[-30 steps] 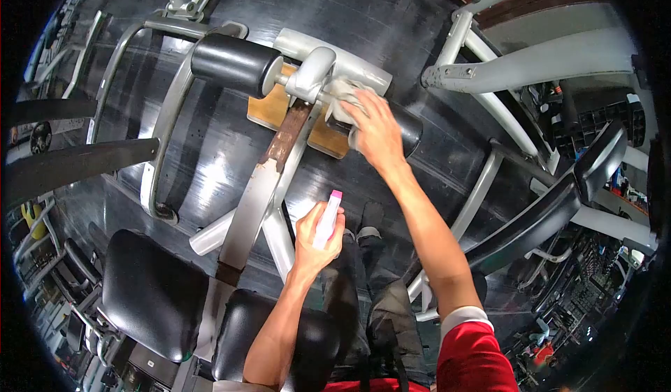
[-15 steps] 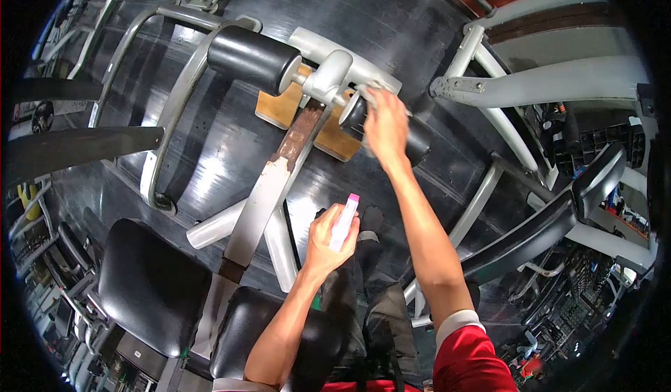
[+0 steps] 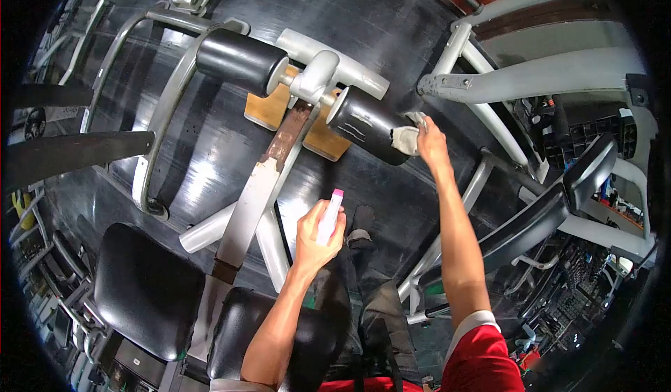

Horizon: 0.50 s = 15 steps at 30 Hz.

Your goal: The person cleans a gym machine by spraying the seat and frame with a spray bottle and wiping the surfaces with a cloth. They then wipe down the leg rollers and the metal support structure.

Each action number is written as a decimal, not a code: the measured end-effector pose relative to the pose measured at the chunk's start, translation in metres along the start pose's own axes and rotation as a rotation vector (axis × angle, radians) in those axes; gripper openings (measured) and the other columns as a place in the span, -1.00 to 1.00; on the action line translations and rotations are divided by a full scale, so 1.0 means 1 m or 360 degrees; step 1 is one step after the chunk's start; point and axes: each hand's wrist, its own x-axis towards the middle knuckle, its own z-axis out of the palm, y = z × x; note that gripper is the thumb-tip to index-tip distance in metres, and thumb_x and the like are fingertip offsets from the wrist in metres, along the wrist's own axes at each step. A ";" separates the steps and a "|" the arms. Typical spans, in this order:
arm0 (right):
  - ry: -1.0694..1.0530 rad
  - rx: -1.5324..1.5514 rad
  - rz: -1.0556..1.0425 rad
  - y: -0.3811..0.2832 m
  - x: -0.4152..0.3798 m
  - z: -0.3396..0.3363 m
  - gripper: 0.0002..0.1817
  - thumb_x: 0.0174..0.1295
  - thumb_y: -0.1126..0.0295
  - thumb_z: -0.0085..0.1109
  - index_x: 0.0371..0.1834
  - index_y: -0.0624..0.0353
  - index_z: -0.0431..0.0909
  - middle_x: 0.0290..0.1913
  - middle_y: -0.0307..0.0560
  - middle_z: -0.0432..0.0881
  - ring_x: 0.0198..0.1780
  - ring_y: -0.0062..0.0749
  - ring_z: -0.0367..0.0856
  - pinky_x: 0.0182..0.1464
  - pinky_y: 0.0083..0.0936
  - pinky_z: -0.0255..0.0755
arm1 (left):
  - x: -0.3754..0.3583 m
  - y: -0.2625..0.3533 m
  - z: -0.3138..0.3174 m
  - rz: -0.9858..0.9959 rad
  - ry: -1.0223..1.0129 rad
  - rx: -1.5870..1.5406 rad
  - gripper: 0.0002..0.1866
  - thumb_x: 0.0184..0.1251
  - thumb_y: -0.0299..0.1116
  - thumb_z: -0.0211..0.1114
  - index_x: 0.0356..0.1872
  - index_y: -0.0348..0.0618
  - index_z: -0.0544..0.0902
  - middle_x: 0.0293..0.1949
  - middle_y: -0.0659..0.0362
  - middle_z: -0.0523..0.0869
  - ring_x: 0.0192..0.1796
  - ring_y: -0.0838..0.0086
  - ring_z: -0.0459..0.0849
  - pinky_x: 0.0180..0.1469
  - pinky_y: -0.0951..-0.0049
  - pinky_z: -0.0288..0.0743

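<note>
Both hands closed: right hand (image 3: 432, 142) presses cloth (image 3: 405, 138) to roller pad (image 3: 367, 127), left hand (image 3: 314, 238) grips spray bottle (image 3: 328, 217).

A pale grey cloth (image 3: 405, 139) is showing against a black roller (image 3: 367, 126), beside a white bottle (image 3: 326, 221) wearing a pink cap (image 3: 337, 193).

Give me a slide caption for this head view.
Right hand presses cloth against black roller pad; left hand holds spray bottle.
</note>
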 end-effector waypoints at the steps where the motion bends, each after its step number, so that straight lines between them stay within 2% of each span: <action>1: 0.0110 -0.0032 0.0004 -0.003 -0.013 0.001 -0.63 0.29 0.49 -0.03 0.17 0.14 0.48 -0.04 0.34 0.60 0.08 0.25 0.55 0.13 -0.09 0.44 | 0.000 0.000 0.001 0.0010 0.0008 0.0006 -0.94 0.27 -0.57 0.27 -0.27 -0.25 0.58 -0.58 0.25 0.57 -0.60 0.66 0.54 -0.55 0.58 0.38; 3: 0.0404 0.0050 -0.0229 -0.012 -0.046 0.010 -0.53 0.20 0.65 -0.04 0.21 0.13 0.44 0.05 0.35 0.52 0.09 0.26 0.52 0.15 -0.11 0.43 | 0.000 0.001 0.002 0.0024 0.0014 0.0012 -0.95 0.28 -0.57 0.27 -0.28 -0.25 0.58 -0.58 0.25 0.57 -0.59 0.66 0.55 -0.54 0.58 0.39; 6: 0.0445 0.0157 -0.0300 -0.015 -0.087 0.024 -0.36 0.07 0.81 -0.06 0.28 0.14 0.36 0.15 0.29 0.35 0.18 0.24 0.41 0.23 -0.12 0.35 | 0.000 0.001 0.002 0.0003 -0.0024 0.0009 -0.96 0.29 -0.55 0.27 -0.29 -0.25 0.58 -0.57 0.24 0.58 -0.58 0.66 0.55 -0.53 0.57 0.39; 15: 0.0365 0.0259 -0.0326 -0.001 -0.102 0.030 -0.34 0.06 0.84 -0.09 0.29 0.15 0.34 0.17 0.27 0.28 0.21 0.23 0.38 0.28 -0.14 0.31 | -0.001 0.006 0.001 0.0039 -0.0068 0.0003 -0.91 0.34 -0.45 0.28 -0.31 -0.24 0.58 -0.59 0.25 0.57 -0.61 0.65 0.55 -0.56 0.57 0.38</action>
